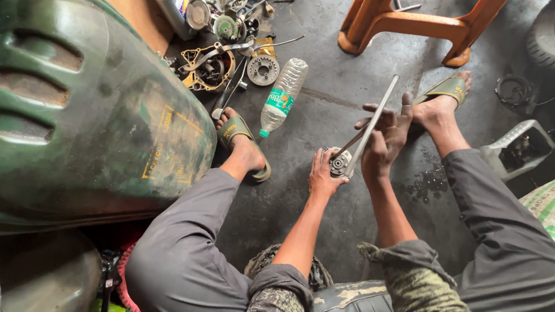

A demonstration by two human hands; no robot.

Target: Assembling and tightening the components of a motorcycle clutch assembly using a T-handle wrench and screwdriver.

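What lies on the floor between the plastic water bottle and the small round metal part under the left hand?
In the head view, nothing: only bare, stained concrete floor separates the plastic bottle from the round metal part that the left hand steadies.

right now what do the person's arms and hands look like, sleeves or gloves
No gloves: both hands are bare and smeared with dark grease. The left hand and right hand come from forearms that are bare up to the elbow. The sleeves are pushed up there, in a mottled olive camouflage print with frayed cuffs. No watch, rings or bands show.
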